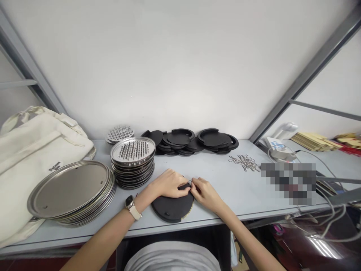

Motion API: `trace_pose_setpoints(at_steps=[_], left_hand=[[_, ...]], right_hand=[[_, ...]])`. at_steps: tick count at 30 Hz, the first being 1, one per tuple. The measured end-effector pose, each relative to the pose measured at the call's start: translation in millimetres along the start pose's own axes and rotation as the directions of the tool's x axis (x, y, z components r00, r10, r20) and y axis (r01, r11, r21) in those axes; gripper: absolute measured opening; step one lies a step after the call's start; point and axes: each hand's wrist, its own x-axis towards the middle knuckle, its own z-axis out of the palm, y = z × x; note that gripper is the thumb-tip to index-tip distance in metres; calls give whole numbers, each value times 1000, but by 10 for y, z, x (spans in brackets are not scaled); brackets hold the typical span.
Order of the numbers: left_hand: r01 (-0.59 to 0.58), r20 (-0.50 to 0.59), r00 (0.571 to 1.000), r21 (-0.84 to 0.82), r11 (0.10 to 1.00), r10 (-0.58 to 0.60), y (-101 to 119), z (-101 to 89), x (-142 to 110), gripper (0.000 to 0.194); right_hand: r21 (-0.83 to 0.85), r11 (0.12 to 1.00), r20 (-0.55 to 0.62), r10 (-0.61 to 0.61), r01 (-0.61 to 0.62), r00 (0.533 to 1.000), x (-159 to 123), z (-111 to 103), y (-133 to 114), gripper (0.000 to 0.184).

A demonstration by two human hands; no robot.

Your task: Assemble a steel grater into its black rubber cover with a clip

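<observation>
A black round disc [172, 206] with a metal rim lies on the grey table [225, 184] near its front edge. My left hand [168, 183] rests on the disc's far edge, fingers curled down on it. My right hand [205, 192] pinches a small metal clip [189, 183] at the disc's rim, right where the two hands meet. A watch with a pale strap [132, 207] sits on my left wrist.
Left stands a stack of large metal plates [70, 192], beside it a stack of perforated metal discs [133, 162] and a white bag [34, 146]. Black rings and discs [191, 141] lie at the back. Loose metal clips [244, 162] lie right; cables [324, 222] hang beyond.
</observation>
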Motion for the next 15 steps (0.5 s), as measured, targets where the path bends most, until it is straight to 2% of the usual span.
trace_pose_setpoints(at_steps=[15], left_hand=[[-13, -11, 1000, 18, 1000, 13, -1, -4, 2, 30]], right_hand=[[-12, 1000, -23, 29, -29, 999, -22, -3, -13, 24]])
